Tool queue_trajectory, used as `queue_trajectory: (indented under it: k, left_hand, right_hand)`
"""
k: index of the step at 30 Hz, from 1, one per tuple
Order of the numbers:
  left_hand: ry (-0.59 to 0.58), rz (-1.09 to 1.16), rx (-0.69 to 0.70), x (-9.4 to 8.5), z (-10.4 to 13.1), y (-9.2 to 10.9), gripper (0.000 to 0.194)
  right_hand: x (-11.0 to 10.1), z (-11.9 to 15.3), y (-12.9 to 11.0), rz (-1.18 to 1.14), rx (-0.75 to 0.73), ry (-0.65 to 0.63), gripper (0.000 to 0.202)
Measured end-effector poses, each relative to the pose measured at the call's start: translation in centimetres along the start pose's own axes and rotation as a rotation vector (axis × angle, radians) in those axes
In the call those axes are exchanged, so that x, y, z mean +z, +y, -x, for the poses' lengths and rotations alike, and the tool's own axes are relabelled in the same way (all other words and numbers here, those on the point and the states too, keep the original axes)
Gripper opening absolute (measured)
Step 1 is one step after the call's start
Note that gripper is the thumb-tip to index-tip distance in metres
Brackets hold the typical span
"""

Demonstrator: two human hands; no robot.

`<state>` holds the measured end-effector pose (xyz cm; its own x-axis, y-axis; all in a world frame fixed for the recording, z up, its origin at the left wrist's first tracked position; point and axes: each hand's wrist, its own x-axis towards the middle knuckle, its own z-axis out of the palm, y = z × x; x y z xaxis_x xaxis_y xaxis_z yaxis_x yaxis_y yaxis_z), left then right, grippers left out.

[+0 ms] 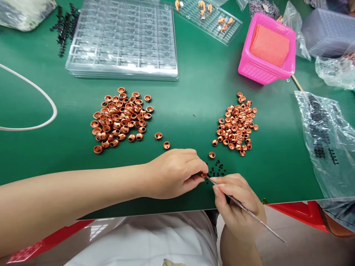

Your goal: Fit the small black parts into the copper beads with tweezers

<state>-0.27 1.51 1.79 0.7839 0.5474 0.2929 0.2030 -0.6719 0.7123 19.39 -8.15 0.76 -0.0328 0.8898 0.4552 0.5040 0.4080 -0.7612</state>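
Observation:
My left hand pinches a small copper-coloured cup between thumb and forefinger near the table's front edge. In my right hand is a thin metal pick, held like a pen, its tip meeting the cup. Whether the tip is inside the cup, I cannot tell. Tiny black pieces lie scattered just beyond my fingertips. A pile of copper cups with holes spreads at the left, and a second pile at the right. A few single cups lie between them.
Stacked clear plastic trays stand at the back left beside black strips. Another tray carries orange parts. A pink basket holds an orange-red cloth. At right lies a clear bag with black parts; a white cable curves at left.

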Motion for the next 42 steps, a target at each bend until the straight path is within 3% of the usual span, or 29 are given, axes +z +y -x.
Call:
queue_trajectory:
  k: [11, 16, 29, 32, 37, 42]
  left_hand:
    - [-0.028, -0.044, 0.076, 0.0, 0.3, 0.1, 0.012]
    - [-0.003, -0.007, 0.112, 0.1, 0.4, 0.5, 0.014]
    - [0.019, 0.098, 0.014, 0.7, 0.4, 0.2, 0.01]
    - [0.006, 0.199, -0.033, 0.4, 0.0, 0.1, 0.008]
    - [-0.05, 0.396, -0.148, -0.5, -0.4, 0.0, 0.004]
    - [-0.083, 0.522, -0.248, -0.7, -0.2, -0.3, 0.007]
  right_hand:
    - [0.0, 0.1, 0.1, -0.036, -0.005, 0.01, 0.038]
    - [-0.2, 0.8, 0.1, -0.039, -0.096, 0.042, 0.044]
    - [-0.3, 1.0, 0.4, 0.031, -0.171, -0.019, 0.048]
    - [-0.1, 0.6, 0.2, -0.031, -0.102, 0.055, 0.044]
    - [0.1, 0.3, 0.2, -0.264, 0.056, 0.291, 0.028]
    - [0.1, 0.3, 0.4, -0.36, 0.118, 0.347, 0.021]
